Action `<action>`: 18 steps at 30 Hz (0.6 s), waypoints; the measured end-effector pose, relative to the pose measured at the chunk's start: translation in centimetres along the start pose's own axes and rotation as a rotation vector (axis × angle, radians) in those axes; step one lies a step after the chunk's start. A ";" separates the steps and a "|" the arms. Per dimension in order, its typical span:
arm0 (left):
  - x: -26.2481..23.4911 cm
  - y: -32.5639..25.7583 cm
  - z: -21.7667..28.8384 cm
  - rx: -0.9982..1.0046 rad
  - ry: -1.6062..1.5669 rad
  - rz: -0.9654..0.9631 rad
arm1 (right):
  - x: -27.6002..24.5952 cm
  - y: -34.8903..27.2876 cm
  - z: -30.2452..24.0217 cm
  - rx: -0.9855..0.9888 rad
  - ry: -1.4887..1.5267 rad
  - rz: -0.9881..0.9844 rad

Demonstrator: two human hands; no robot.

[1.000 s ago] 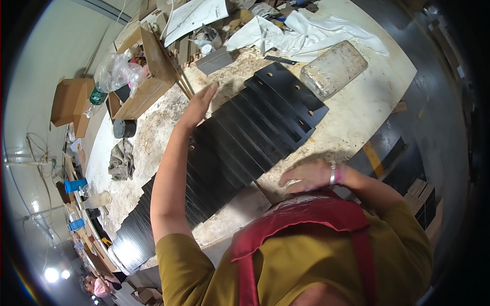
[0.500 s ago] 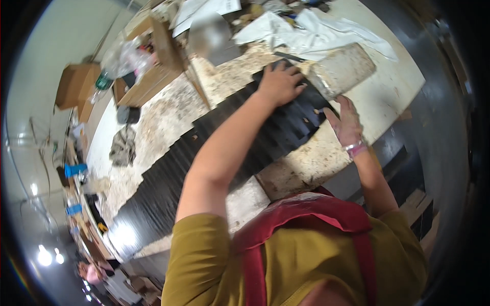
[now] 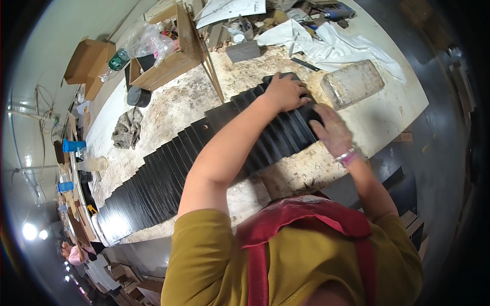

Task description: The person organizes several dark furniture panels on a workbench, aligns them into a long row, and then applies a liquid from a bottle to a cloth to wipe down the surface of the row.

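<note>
A long row of overlapping black strips (image 3: 168,166) lies slantwise across a stained worktable (image 3: 168,109), stepped like a fanned deck. My left hand (image 3: 286,93) rests on the far right end of the row, palm down, its fingers stretched over the strips. Against the right end is my right hand (image 3: 333,131), thumb and fingers apart and slightly blurred, touching the last strips. Just beyond both hands lies a pale block (image 3: 353,84) that looks wrapped in clear film. A small light fleck shows on one strip near the middle.
At the back left stands an open cardboard box (image 3: 171,65) holding plastic bags. A crumpled grey cloth (image 3: 127,128) and a dark round container (image 3: 138,96) sit nearby. Farther back are a grey block (image 3: 243,52), a white cloth (image 3: 332,46) and a dark flat tool (image 3: 305,64).
My right hand has moved in from beside the row onto its right end. My left hand stays on the strips. Light flecks near the right end no longer show. The whole view has shifted slightly.
</note>
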State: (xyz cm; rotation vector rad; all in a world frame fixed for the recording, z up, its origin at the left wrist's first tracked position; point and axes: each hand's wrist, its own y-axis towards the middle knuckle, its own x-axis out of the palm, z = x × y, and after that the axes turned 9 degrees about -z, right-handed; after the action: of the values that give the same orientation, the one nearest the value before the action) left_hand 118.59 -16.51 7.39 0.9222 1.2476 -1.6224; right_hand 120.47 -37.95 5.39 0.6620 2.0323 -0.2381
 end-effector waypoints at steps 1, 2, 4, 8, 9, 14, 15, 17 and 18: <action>-0.3 0.1 0.3 0.010 0.010 -0.007 | 1.3 0.0 0.2 -0.049 0.035 0.023; 0.0 0.0 0.1 0.000 0.029 -0.002 | 2.2 -0.1 -0.5 -0.028 -0.076 0.000; 0.6 -0.5 0.0 -0.013 0.050 0.040 | 2.9 -0.2 -1.9 0.036 -0.059 -0.121; 2.0 -1.4 1.1 -0.043 0.063 0.256 | 3.2 -0.2 -1.8 0.017 -0.042 -0.145; 2.2 -2.2 1.5 -0.036 0.047 0.327 | 2.8 0.0 -1.9 0.032 -0.023 -0.173; 2.3 -10.7 1.5 -0.293 -0.019 0.630 | 0.7 0.6 0.0 -0.044 0.116 -0.195; 2.7 -13.0 0.5 -0.415 -0.033 0.658 | 0.7 0.8 0.1 -0.074 0.158 -0.181; 3.6 -16.7 -0.5 -0.676 0.050 0.601 | 1.7 0.0 1.0 -0.132 0.071 -0.143; 5.3 -19.0 -1.1 -0.727 0.046 0.505 | 2.0 -0.1 0.6 -0.161 0.001 -0.096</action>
State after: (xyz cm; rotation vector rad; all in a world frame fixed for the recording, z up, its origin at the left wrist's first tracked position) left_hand 99.01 -14.12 8.57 0.7183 1.3546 -0.6717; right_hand 120.02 -37.57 3.37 0.4648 2.0614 -0.1279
